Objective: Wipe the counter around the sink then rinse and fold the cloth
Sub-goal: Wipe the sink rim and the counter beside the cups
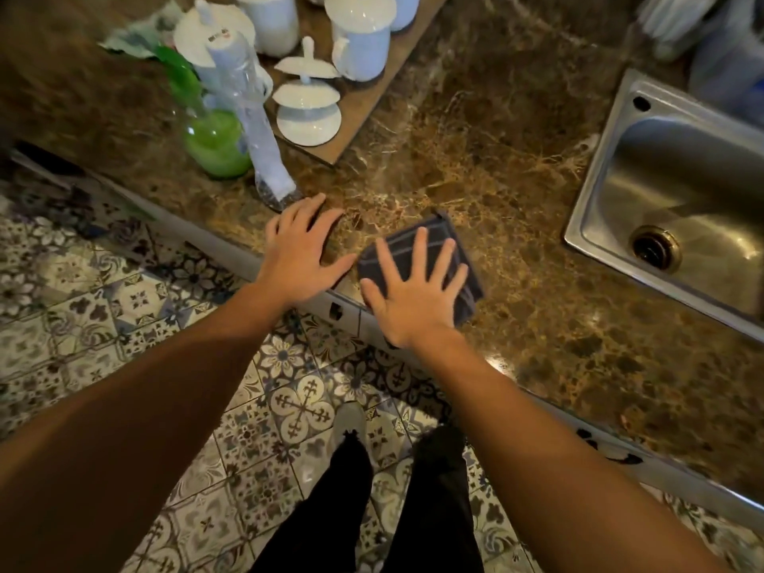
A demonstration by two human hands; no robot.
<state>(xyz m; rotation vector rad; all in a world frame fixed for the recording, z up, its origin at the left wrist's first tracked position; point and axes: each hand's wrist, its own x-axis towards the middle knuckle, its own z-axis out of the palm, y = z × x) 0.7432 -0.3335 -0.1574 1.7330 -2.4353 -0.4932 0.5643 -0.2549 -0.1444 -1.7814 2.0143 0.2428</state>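
A dark grey striped cloth (430, 237), folded into a square, lies on the brown marble counter (496, 167) near its front edge. My right hand (413, 291) presses flat on the cloth with fingers spread. Just left of the cloth, my left hand (302, 254) rests flat on the bare counter, fingers apart and holding nothing. The steel sink (678, 200) is set into the counter to the right, a short way from the cloth.
A green bottle (211, 138) and a clear plastic bottle (256, 126) stand close behind my left hand. White ceramic jars (308, 113) sit on a brown board (364, 113) at the back. Patterned floor tiles (124, 303) lie below the counter edge.
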